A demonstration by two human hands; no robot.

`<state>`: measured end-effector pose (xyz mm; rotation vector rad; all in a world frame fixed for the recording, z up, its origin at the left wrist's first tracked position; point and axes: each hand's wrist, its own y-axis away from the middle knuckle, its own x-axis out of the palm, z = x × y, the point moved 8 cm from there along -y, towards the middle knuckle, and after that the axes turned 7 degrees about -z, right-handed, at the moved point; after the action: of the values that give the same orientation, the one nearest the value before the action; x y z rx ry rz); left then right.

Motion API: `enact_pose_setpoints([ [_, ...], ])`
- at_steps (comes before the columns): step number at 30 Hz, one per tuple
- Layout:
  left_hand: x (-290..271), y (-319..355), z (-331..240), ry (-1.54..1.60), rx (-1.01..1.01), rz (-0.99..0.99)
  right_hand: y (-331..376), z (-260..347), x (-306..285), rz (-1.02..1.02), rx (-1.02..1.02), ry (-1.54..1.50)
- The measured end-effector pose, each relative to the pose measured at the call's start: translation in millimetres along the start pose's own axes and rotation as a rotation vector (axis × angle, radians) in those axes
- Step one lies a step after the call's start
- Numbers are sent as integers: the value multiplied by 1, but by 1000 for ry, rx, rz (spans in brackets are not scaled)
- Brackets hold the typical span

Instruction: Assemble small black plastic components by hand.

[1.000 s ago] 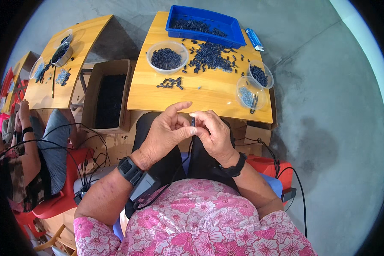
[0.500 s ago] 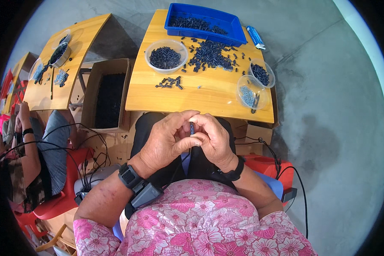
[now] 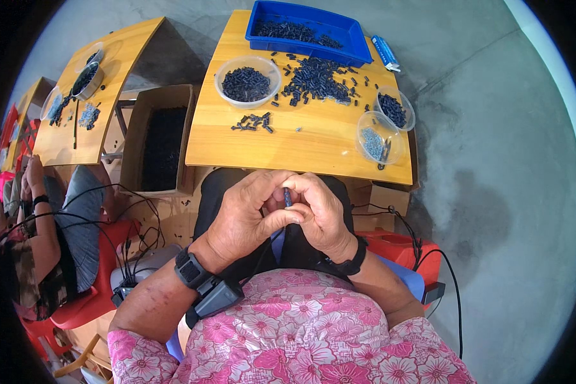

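Note:
My left hand [image 3: 249, 208] and my right hand [image 3: 322, 211] meet in front of the table's near edge, above my lap. Between their fingertips they pinch a small dark cylindrical plastic piece [image 3: 287, 196], held roughly upright. Both thumbs press near its lower end, while fingers cover its top. Straight ahead on the wooden table [image 3: 288, 147] is a small loose group of similar dark pieces [image 3: 253, 122]. Behind it a larger pile of them [image 3: 317, 80] spreads out, and a clear round tub [image 3: 246, 83] at the left is filled with more.
A blue tray [image 3: 307, 48] of dark pieces stands at the back, beside a blue-and-white box [image 3: 384, 53]. Two clear tubs sit at the right edge, one with small silvery parts [image 3: 372, 142]. Left are a cardboard box [image 3: 166, 150], cables and a co-worker's arm [image 3: 41, 224].
The view has shifted slightly. My thumbs have moved a little along the dark piece, and more of its middle shows; both hands keep hold of it.

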<state>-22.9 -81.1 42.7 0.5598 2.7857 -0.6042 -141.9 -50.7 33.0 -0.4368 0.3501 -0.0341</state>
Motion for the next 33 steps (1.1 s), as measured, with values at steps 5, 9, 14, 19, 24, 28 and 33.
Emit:
enact_pose_setpoints([
  [5,2,1,0,29,-50,27,0,1,0,11,-26,2],
  [9,1,2,-4,4,18,-3,0,4,-1,29,-40,39],
  [14,2,3,-5,-7,-2,5,-2,9,-2,10,-82,49],
  [19,2,3,-2,-12,6,-16,-3,8,-2,24,-86,48],
  [24,5,5,18,86,-119,-41,-5,2,3,33,-121,117],
  [28,13,12,58,452,-401,1,-1,-1,14,82,-156,273],
  [33,3,18,93,588,-698,-75,-3,-9,24,78,-122,329],
])
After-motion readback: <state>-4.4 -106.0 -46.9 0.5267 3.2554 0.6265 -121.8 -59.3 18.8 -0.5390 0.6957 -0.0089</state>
